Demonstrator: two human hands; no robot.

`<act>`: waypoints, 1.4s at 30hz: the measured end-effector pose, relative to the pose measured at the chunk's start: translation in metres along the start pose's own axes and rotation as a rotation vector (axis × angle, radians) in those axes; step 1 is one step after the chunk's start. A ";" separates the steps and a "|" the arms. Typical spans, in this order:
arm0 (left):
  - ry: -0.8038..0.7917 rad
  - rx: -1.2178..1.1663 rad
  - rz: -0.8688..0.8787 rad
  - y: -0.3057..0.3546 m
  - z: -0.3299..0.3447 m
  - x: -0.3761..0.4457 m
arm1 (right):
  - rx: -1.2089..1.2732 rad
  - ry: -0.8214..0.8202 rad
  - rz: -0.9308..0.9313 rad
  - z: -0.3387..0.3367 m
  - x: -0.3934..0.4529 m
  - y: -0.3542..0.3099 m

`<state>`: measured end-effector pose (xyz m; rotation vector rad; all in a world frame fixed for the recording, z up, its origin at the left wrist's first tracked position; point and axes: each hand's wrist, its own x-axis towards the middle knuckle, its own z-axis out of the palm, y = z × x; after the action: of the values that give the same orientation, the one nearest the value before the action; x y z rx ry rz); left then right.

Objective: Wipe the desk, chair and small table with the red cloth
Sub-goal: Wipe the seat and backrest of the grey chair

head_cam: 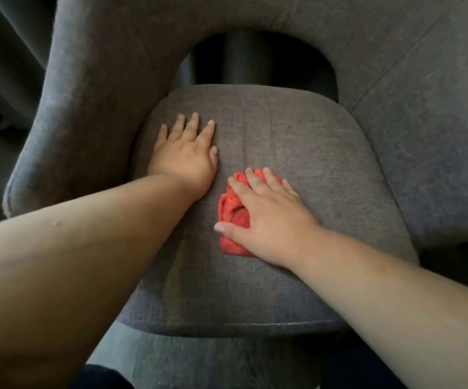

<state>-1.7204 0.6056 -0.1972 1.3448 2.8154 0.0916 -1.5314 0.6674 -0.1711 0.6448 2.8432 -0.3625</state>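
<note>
Over the seat of one grey fabric chair (pixel 325 164): two hands, one red cloth (pixel 233 211).
Left hand (pixel 188 161) lies flat, fingers (pixel 196 127) straight, holding nothing; right hand (pixel 272 220) presses the bunched cloth mid-seat, fingers spread on top, unclenched.

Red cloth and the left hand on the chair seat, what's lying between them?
Nothing but a bare strip of grey seat cushion separates the red cloth from the left hand in the head view.
</note>
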 end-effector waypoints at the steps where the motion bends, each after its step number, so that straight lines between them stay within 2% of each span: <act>1: 0.002 -0.004 0.001 0.000 0.000 -0.001 | -0.007 -0.017 -0.004 0.001 -0.010 -0.004; 4: 0.013 -0.008 0.006 -0.001 0.001 -0.003 | -0.016 -0.078 -0.008 0.006 -0.044 -0.015; 9: 0.018 -0.008 0.009 0.000 0.001 -0.003 | -0.034 -0.083 -0.036 0.011 -0.093 -0.030; 14: 0.036 -0.004 0.003 0.001 0.003 -0.003 | -0.058 -0.209 -0.130 -0.005 -0.120 -0.038; 16: 0.049 0.004 0.005 0.001 0.005 -0.003 | 0.127 -0.330 -0.136 -0.024 -0.117 -0.035; 17: 0.056 0.006 0.005 0.001 0.006 -0.003 | 0.257 -0.448 -0.083 -0.042 -0.111 -0.031; 18: 0.062 0.007 0.004 0.000 0.007 -0.002 | 0.395 -0.468 -0.029 -0.062 -0.104 -0.027; 20: 0.060 -0.004 0.003 0.000 0.008 -0.001 | 0.479 -0.275 0.050 -0.096 -0.079 -0.013; 23: 0.055 -0.013 0.000 0.000 0.008 -0.001 | 0.291 0.028 0.087 -0.131 -0.021 0.005; 27: 0.070 0.008 0.013 -0.001 0.008 -0.003 | 0.149 0.247 0.118 -0.133 0.051 0.012; 29: 0.070 0.004 0.010 -0.001 0.008 -0.003 | 0.113 0.226 0.084 -0.109 0.075 0.014; 32: 0.060 -0.002 0.005 -0.001 0.007 -0.002 | 0.024 0.000 0.121 -0.056 0.083 0.020; 33: 0.059 -0.001 0.006 -0.001 0.007 -0.002 | 0.008 -0.023 0.140 -0.042 0.079 0.020; 36: 0.055 0.004 0.015 -0.002 0.007 -0.002 | 0.045 0.072 0.146 -0.024 0.073 0.018; 42: 0.046 0.002 0.017 -0.002 0.006 -0.003 | 0.099 0.045 0.102 -0.008 0.018 -0.006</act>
<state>-1.7199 0.6025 -0.2037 1.3852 2.8420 0.1221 -1.5513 0.6712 -0.1670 0.8235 2.8353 -0.4795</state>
